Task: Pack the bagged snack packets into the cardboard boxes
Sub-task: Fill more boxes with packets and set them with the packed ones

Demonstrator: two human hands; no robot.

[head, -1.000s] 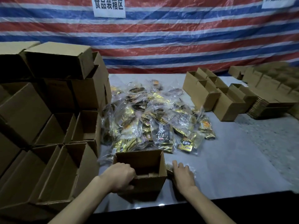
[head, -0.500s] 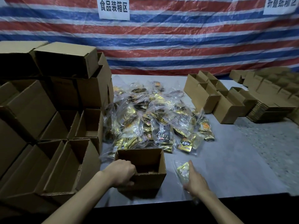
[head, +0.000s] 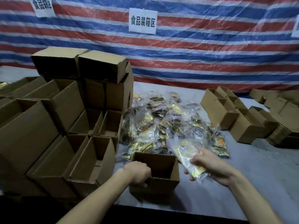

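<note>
Your left hand is curled over the near-left rim of the open box, fingertips hidden inside. Your right hand grips a clear bag of gold packets just right of that box, too blurry to read the print. Behind it the bag pile sits on the grey table. The stacked cartons on the left are cut off at the edge.
</note>
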